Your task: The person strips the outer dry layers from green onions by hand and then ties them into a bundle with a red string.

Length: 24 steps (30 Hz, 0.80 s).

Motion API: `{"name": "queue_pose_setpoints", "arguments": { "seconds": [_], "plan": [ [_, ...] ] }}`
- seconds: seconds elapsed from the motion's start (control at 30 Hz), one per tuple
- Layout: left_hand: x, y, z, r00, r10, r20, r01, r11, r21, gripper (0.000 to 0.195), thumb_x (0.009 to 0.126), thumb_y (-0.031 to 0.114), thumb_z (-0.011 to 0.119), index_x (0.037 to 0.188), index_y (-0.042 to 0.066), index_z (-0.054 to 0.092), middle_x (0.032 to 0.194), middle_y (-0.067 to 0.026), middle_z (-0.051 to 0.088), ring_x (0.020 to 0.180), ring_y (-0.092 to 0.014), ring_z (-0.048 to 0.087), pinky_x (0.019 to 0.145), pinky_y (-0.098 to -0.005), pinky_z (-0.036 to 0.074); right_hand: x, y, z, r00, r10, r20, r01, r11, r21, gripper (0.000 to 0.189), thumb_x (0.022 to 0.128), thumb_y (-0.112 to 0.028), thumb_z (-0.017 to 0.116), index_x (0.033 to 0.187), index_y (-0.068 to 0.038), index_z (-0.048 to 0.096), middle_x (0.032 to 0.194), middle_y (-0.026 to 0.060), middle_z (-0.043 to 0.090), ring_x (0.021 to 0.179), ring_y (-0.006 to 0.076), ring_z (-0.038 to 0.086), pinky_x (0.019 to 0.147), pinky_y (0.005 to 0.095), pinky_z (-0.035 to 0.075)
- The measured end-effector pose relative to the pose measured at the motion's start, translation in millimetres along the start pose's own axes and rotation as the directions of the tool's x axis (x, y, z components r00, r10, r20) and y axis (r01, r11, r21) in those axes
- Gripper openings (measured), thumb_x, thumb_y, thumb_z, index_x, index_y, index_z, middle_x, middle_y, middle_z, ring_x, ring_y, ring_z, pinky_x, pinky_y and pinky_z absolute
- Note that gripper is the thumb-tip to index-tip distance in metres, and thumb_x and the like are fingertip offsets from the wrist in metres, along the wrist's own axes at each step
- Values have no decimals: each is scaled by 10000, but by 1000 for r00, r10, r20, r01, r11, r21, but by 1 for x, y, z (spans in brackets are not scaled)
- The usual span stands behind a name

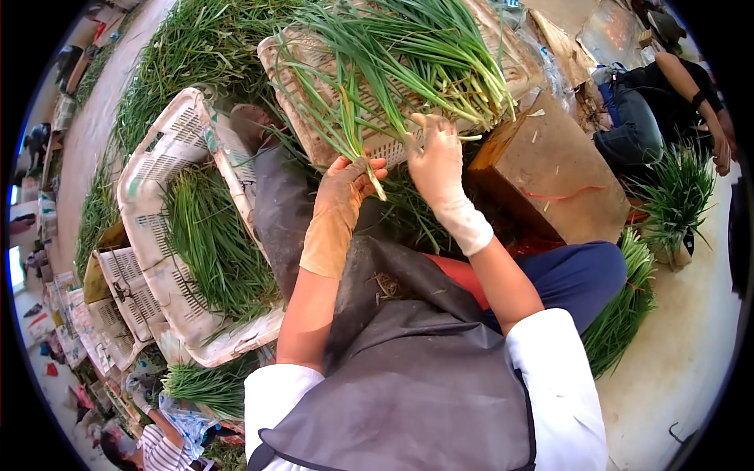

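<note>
My left hand (349,182), in a worn, stained glove, is closed on the pale stem ends of a small bunch of green leafy stalks (351,132), which look like garlic chives. My right hand (435,150), in a pale glove, is raised just right of it, its fingertips at the lower end of more green stalks; whether it grips them cannot be told. Beyond both hands a larger pile of the stalks (459,76) lies on an upturned white plastic crate (318,138), roots towards the right.
At left stands a white plastic crate (138,194) holding stalks, with loose greens (194,53) heaped behind. A brown box (559,171) is at right, near tied bundles (624,306) on the floor. People sit at the far right (665,112) and lower left (162,441).
</note>
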State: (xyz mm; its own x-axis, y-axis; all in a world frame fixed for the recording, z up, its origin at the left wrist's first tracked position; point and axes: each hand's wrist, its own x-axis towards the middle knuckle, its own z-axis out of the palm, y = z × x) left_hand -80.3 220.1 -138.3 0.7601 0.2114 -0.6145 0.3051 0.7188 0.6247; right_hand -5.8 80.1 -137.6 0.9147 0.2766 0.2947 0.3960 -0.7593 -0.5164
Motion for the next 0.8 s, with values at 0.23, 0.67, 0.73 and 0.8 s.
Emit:
{"name": "queue_pose_setpoints", "arguments": {
  "seconds": [0.23,0.67,0.73,0.8],
  "plan": [
    [-10,-22,-20,998,-32,55,23,987,162,193,835,48,609,1028,42,605,888,-36,643,753,-133,619,613,-237,501,-26,-23,13,773,200,602,-594,562,576,281,845,-268,603,864,7,655,811,157,660,699,247,629,670,325,470],
    [-26,4,-52,934,288,-213,-279,958,73,119,866,99,585,958,25,570,843,-106,664,713,-175,631,591,-265,485,-46,27,-93,399,-383,833,-800,298,520,268,848,-213,580,670,-13,569,657,65,560,575,162,522,552,258,415],
    [-37,8,-36,943,297,-150,-285,954,97,119,870,106,581,959,27,573,833,-105,663,709,-171,628,593,-261,481,-59,46,-72,293,-175,940,-791,508,341,227,815,-218,613,773,4,612,735,106,600,646,219,571,619,289,457],
    [-45,5,-33,958,284,-47,-279,955,100,135,885,139,577,977,40,585,856,-97,661,707,-159,620,633,-267,475,-67,48,-45,918,-238,318,312,928,-205,230,813,-219,617,942,-32,651,918,128,642,852,301,616,730,373,481]
  ]
}}
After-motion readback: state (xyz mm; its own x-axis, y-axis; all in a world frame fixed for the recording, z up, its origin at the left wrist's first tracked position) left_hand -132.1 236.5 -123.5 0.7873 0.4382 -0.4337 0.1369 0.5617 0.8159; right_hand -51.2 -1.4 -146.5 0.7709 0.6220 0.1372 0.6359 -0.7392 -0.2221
